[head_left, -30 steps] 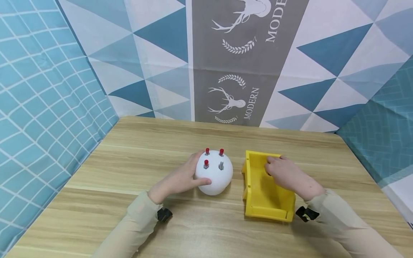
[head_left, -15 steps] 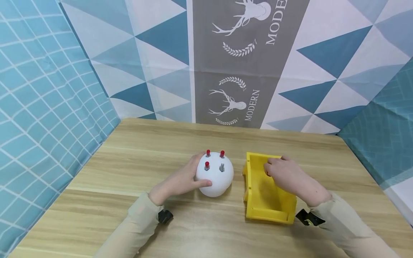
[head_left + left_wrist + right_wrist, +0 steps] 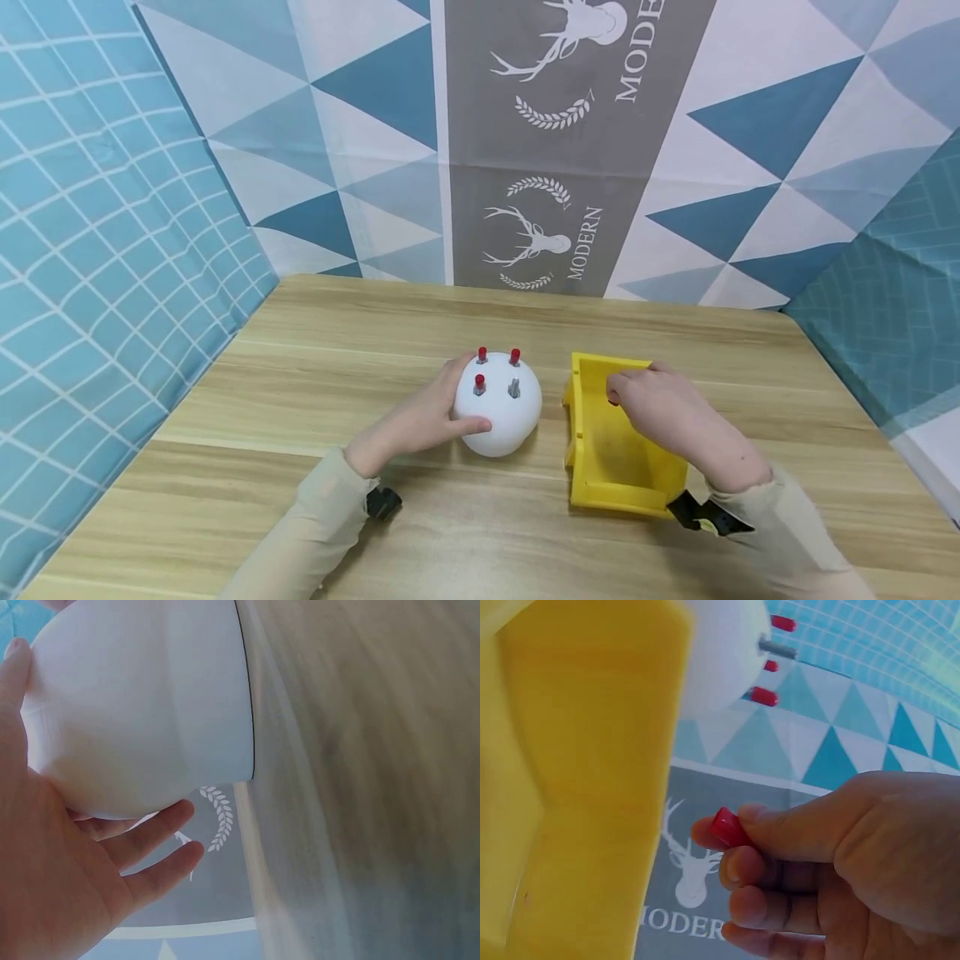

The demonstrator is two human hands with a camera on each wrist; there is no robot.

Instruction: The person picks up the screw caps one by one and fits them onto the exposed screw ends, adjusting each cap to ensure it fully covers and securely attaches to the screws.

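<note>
A white rounded dome stands on the table with several metal toggle switches on its top. Red caps cover three of them, one being the near-left cap; the metal toggle lever at near right is bare. My left hand holds the dome from its left side, thumb across the front and fingers round the back. Over the yellow bin, my right hand pinches a small red cap between thumb and index finger. In the right wrist view its other fingers are curled below.
The yellow bin stands to the right of the dome, its low lip toward me. A wooden table lies beneath everything. Behind it hangs a patterned cloth backdrop, with blue tiled cloth at the left.
My right hand has shifted a little left over the bin, its fingertips drawing away from the bin's right side with the red cap. My left hand and the dome stay in place.
</note>
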